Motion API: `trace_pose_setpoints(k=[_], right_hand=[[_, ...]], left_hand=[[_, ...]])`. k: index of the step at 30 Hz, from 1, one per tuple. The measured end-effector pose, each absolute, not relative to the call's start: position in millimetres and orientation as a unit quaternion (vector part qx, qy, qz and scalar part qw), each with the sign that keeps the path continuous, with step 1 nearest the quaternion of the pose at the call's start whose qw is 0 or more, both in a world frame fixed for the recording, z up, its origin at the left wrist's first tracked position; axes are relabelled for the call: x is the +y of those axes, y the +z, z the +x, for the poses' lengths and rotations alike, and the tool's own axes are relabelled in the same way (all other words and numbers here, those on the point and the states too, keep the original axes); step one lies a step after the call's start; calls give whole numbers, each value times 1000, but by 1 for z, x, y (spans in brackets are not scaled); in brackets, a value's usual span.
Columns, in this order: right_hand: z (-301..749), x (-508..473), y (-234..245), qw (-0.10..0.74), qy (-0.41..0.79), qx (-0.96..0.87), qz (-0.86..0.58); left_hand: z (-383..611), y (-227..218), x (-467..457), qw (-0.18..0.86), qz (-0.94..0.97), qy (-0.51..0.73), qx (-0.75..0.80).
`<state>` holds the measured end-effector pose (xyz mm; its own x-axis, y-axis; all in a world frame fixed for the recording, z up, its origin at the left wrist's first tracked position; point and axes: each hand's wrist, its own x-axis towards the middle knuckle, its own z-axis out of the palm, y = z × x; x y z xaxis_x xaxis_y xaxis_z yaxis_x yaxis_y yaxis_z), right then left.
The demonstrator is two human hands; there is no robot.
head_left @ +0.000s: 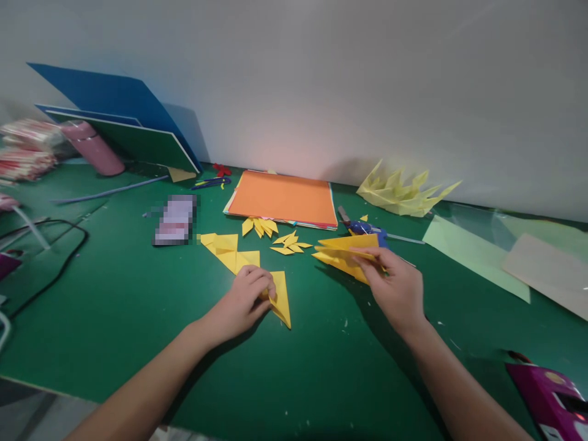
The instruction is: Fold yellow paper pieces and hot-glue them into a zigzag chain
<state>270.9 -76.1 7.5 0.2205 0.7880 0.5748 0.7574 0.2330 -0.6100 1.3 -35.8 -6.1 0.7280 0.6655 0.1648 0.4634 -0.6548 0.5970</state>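
My left hand (248, 297) is closed on the near end of a zigzag strip of folded yellow paper (281, 300) lying on the green table. Its fingers hide part of the strip, which runs on toward the upper left. Over the table to the right, my right hand (395, 282) pinches another folded yellow paper piece (344, 257) between thumb and fingers; its pointed layers fan out to the left. Small yellow paper petals lie in two clusters beyond my hands, one fanned (260, 226) and one loose (290, 243).
Behind the petals is a stack of coloured paper (285, 197), orange on top. A blue glue gun (362, 227) lies beyond my right hand, near a pale yellow paper crown (404, 193). A phone (175, 219), a pink bottle (94, 148) and leaning blue boards (114, 92) stand left.
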Motion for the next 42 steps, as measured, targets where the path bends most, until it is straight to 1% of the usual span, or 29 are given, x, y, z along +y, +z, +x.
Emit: trace_pose_setpoints(k=[2, 4, 6, 8, 13, 14, 15, 16, 18, 20, 22, 25, 31, 42], right_hand=[[277, -71, 3, 459, 12, -640, -617], [281, -66, 0, 458, -37, -650, -606], [284, -65, 1, 464, -92, -644, -602], [284, -67, 4, 482, -117, -630, -598], [271, -82, 12, 599, -113, -539, -581], [266, -85, 12, 612, -90, -527, -583], [260, -87, 11, 611, -40, -533, -583], [254, -89, 10, 606, 29, -543, -581], [240, -90, 5, 548, 180, -572, -583], [226, -89, -2, 485, 260, -591, -591], [217, -88, -10, 456, 270, -601, -598], [212, -86, -16, 435, 277, -621, -590], [218, -85, -10, 348, 352, -628, -601], [218, -82, -10, 312, 330, -697, -555]], left_hand=[[1, -6, -36, 267, 890, 191, 316], [2, -5, -36, 267, 890, 193, 314], [2, -5, -36, 271, 891, 192, 311], [1, -5, -36, 276, 891, 188, 308], [1, -7, -36, 275, 891, 185, 309], [1, -7, -36, 277, 888, 187, 315], [1, -7, -37, 283, 883, 189, 324], [1, -7, -37, 291, 875, 191, 335], [0, -7, -39, 306, 860, 197, 358], [0, -7, -40, 311, 854, 198, 367], [1, -6, -41, 308, 859, 194, 361], [1, -5, -42, 299, 868, 189, 349], [3, -3, -41, 272, 886, 179, 330], [3, -7, -42, 241, 897, 181, 322]])
